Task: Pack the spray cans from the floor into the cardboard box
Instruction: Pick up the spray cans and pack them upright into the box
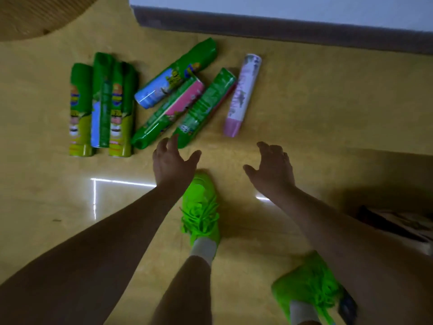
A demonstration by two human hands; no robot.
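Spray cans lie on their sides on the yellowish floor [304, 102] in front of me, in a loose group toward the wall. Three green cans [103, 106] lie side by side, touching, at the left of the group. To their right, a green and blue can [173, 75] lies slanted, with a green and pink can [167, 112] and another green can [203, 106] slanted just below it. A pink and white can [242, 95] lies a little apart at the right end. My left hand [172, 164] hangs just short of the nearest green cans, fingers spread and loosely bent, holding nothing. My right hand [273, 168] hangs beside it, also spread and empty, below the pink can. My bright green shoes [201, 207] stand on the floor beneath my arms. A cardboard box edge [398, 221] shows dimly at the right.
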